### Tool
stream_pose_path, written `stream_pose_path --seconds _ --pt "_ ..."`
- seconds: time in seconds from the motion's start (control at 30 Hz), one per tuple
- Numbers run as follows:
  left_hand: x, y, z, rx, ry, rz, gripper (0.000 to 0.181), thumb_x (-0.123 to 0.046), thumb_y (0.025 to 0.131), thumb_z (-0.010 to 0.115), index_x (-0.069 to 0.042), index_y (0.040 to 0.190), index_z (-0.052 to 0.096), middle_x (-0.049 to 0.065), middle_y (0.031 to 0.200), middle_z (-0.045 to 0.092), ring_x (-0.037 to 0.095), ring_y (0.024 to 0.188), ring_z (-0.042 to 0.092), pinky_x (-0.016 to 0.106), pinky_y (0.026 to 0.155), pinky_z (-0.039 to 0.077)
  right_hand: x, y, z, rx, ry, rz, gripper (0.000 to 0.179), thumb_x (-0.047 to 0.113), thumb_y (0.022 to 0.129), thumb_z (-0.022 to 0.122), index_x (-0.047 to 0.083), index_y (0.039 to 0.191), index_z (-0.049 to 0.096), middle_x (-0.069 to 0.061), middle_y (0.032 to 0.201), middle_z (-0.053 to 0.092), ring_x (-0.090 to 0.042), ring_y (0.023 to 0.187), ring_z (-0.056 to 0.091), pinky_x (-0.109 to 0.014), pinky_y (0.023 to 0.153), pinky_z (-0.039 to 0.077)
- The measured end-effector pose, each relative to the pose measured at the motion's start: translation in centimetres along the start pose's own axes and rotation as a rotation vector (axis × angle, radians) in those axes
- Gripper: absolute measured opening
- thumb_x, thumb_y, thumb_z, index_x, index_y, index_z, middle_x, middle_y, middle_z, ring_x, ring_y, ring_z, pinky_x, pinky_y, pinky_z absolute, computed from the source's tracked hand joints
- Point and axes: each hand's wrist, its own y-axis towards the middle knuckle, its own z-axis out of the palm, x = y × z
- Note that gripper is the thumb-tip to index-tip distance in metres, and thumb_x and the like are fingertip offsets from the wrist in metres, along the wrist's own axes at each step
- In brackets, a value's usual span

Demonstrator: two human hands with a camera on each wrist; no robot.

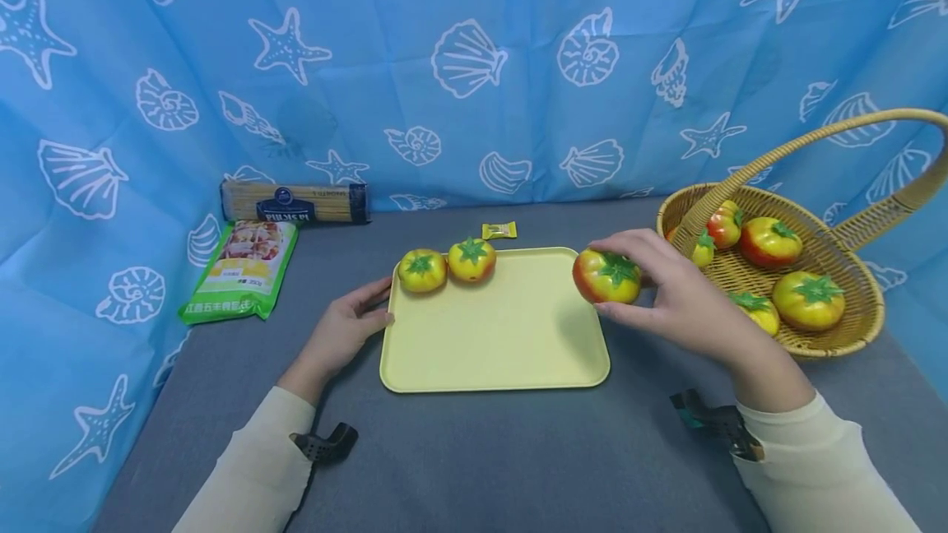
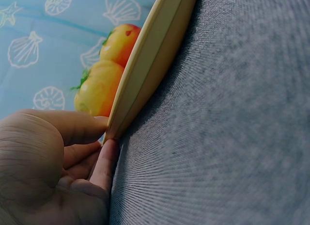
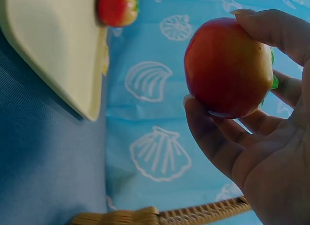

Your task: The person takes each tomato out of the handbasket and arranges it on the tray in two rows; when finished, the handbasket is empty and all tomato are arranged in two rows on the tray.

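Note:
In the head view my right hand [image 1: 677,294] holds a red-and-yellow tomato [image 1: 607,276] with a green leafy top, over the right edge of the pale yellow tray [image 1: 496,344]. The right wrist view shows this tomato [image 3: 227,67] gripped between thumb and fingers, apart from the tray. At the tray's left edge, my left hand [image 1: 351,323] pinches the rim, thumb on one side and fingers on the other in the left wrist view. Two more tomatoes, one yellow-green [image 1: 422,271] and one yellow-red [image 1: 471,260], sit side by side at the tray's back left.
A wicker basket [image 1: 852,303] with a tall handle stands at the right, holding several tomatoes. A small yellow packet [image 1: 499,230] lies behind the tray. To the left are a spaghetti pack [image 1: 311,202] and a green food bag [image 1: 240,270]. A blue curtain [image 1: 474,122] hangs behind.

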Motion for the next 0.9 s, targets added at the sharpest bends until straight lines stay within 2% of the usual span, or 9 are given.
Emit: stream_pose_path --seconds 0.17,0.33,0.57,0.9 --pt "0.1 0.3 0.1 0.005 -0.004 0.008 0.068 -0.011 0.104 0.073 -0.008 0.166 0.045 0.013 0.163 0.051 0.029 0.144 0.055 0.041 0.115 0.048 -0.4 0.3 1.1 0.029 0.052 0.017 0.065 0.007 0.09 0.09 0.01 0.149 0.062 -0.01 0.141 0.056 -0.024 0.117 0.057 -0.033 0.084 0.061" --pt "0.4 0.3 0.1 0.003 0.008 0.022 0.068 -0.01 0.104 0.072 -0.006 0.166 0.045 0.016 0.163 0.05 0.032 0.143 0.055 0.041 0.115 0.048 -0.6 0.7 2.8 0.065 0.084 0.039 0.063 0.007 0.091 0.09 0.009 0.148 0.062 -0.013 0.14 0.056 -0.026 0.114 0.059 -0.04 0.081 0.064" --pt "0.5 0.0 -0.1 -0.01 0.016 0.016 0.068 -0.01 0.104 0.073 -0.006 0.166 0.045 0.016 0.162 0.052 0.032 0.143 0.055 0.041 0.115 0.048 -0.8 1.2 4.7 0.096 0.075 0.045 0.062 0.011 0.092 0.089 0.008 0.148 0.063 -0.014 0.139 0.056 -0.027 0.114 0.059 -0.043 0.082 0.061" --pt "0.5 0.1 0.0 -0.009 0.002 0.015 0.068 -0.011 0.104 0.073 -0.006 0.166 0.046 0.016 0.161 0.053 0.031 0.142 0.056 0.039 0.113 0.049 -0.8 2.0 6.7 0.13 0.07 0.065 0.063 0.012 0.091 0.09 0.01 0.148 0.064 -0.011 0.137 0.056 -0.026 0.112 0.059 -0.049 0.093 0.057"
